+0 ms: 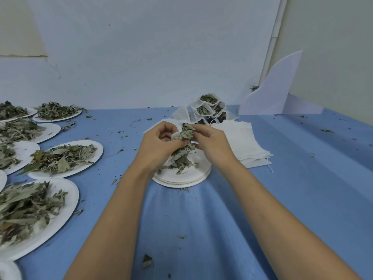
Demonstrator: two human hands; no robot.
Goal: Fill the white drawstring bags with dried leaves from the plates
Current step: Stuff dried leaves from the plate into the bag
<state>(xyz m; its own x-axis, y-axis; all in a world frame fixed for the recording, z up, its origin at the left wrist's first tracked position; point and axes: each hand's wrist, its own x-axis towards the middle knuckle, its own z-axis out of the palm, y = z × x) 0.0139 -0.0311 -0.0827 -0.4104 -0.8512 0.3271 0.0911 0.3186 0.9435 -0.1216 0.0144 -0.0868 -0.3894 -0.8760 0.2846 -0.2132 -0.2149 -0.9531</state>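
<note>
A small white cloth drawstring bag in hand
Left hand's fingers curl round it; right hand's fingers pinch dried grey-green leaves.

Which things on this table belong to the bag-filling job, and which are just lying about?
In the job: left hand, gripping a white bag; right hand, pinching dried leaves; plates of leaves; filled bags; empty bags.
Lying about: white board; leaf crumbs on the blue cloth.
</note>
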